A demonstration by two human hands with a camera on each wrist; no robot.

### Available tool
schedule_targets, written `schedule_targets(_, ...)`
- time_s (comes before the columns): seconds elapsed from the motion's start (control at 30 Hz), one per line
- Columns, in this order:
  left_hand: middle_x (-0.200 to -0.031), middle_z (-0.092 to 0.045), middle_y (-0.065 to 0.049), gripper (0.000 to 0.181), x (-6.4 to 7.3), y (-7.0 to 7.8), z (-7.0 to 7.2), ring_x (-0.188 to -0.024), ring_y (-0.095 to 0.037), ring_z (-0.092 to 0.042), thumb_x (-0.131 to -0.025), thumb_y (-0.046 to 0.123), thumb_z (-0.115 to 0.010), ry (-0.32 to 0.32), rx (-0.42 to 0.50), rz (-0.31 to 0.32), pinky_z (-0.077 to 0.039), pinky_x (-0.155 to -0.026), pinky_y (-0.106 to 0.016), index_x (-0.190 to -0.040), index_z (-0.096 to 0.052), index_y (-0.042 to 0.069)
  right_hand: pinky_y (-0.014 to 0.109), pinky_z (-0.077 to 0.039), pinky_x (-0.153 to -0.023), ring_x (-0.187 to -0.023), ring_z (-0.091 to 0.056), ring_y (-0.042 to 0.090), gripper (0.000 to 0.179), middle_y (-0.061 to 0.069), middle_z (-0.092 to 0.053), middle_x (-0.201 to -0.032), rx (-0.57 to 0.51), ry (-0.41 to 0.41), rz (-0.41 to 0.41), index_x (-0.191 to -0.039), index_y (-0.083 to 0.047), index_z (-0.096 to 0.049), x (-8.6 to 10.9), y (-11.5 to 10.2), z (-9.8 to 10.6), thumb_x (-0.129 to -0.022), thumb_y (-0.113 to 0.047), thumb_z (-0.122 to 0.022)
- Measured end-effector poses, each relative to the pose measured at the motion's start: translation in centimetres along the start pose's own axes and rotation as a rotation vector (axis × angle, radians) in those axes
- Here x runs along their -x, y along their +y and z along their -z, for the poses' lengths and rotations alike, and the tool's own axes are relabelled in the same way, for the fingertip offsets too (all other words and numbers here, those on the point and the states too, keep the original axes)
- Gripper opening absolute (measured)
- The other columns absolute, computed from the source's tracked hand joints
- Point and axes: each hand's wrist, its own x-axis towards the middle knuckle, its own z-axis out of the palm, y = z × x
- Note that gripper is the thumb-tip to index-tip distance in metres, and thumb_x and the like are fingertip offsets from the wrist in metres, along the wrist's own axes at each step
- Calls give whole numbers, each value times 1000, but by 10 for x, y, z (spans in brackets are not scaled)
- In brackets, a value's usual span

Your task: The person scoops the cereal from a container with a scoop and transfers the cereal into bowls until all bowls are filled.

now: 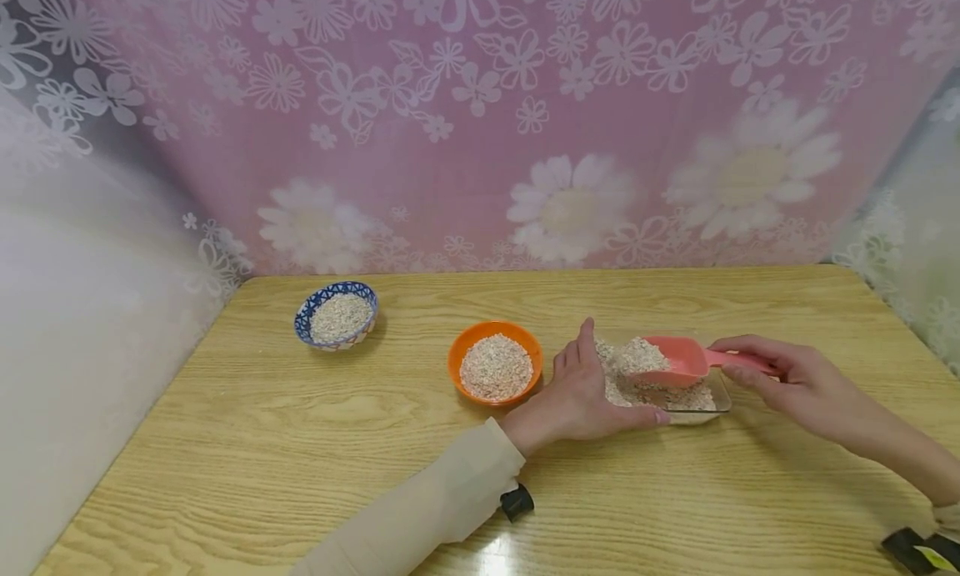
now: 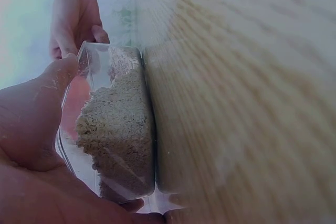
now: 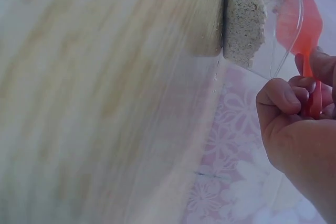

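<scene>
In the head view a clear rectangular container (image 1: 693, 413) of pale flakes, which look like oats, stands at the right of the table. My left hand (image 1: 581, 397) holds its left end, thumb along the near side and fingers round the far side. In my right hand (image 1: 806, 384) is the handle of a pink scoop (image 1: 686, 359). The scoop lies low over the container with a heap of flakes (image 1: 643, 355) at its mouth. The right wrist view shows curled fingers (image 3: 294, 95) round the scoop handle. Flakes (image 2: 121, 124) show through the container wall in the left wrist view.
An orange bowl (image 1: 456, 376) of flakes stands just left of my left hand. Farther left, near the back edge, is a blue-patterned bowl (image 1: 302, 322), also with flakes. Behind the wooden table (image 1: 262, 451) hangs a pink flowered curtain (image 1: 450, 142).
</scene>
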Motion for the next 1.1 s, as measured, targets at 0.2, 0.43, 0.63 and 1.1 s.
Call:
schedule_targets(0.2,-171,-18,-8,136,0,0,0,-158,-27,-21,-74,69,-80,1,-1,0,-37,-121,-45,-165,11,25,34,-32,-45,-51,-32,26,28,4,-30,-64,-111,14,-83,-136,-10,-58,4,3,5,-109,-11,-49)
schedule_targets(0.43,-171,-17,-8,136,0,0,-1,-158,-27,-20,-74,69,-80,1,9,7,-36,-122,-46,-165,11,25,35,-26,-48,-58,-27,26,36,0,-44,-78,-414,51,63,-136,-7,-57,6,11,7,-107,6,-41)
schedule_targets(0.63,-170,-17,-9,136,-1,0,0,-155,-26,-23,-74,68,-81,18,1,-15,-38,-120,-45,-165,8,23,39,-23,-50,-58,-24,25,40,1,-44,-79,-600,38,118,-137,-5,-56,2,11,5,-106,10,-36)
schedule_targets(1.1,-166,-23,-5,109,14,-14,56,-146,-26,-37,-82,64,-77,162,29,-204,-52,-104,-51,-164,-13,33,37,-27,-49,-58,-31,24,33,-1,-43,-75,-396,103,46,-136,-5,-58,-10,-8,2,-107,3,-44)
